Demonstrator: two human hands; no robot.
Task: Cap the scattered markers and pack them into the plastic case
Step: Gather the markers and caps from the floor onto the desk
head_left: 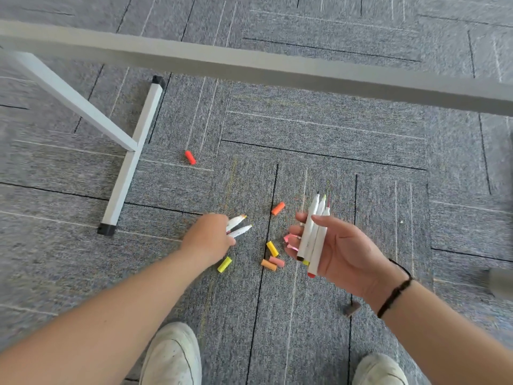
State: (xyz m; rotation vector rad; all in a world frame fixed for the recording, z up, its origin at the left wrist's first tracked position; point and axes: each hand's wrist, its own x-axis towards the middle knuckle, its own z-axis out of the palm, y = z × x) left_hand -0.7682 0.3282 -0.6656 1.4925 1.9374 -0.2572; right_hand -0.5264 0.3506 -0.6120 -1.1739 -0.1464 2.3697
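Under table rail — hands, markers

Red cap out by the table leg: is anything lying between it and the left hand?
Nothing visible blocks it. The red cap lies alone on bare carpet, beyond the left hand and right of the table leg. That hand already grips two uncapped markers, so its grip is occupied.

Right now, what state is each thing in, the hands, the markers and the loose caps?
Left hand: grips two uncapped markers low over the carpet.
Right hand: palm up, holds three markers, tips bare.
Red cap: loose, apart near the table leg.
Orange cap: loose on carpet.
Yellow cap: loose beside the left hand.
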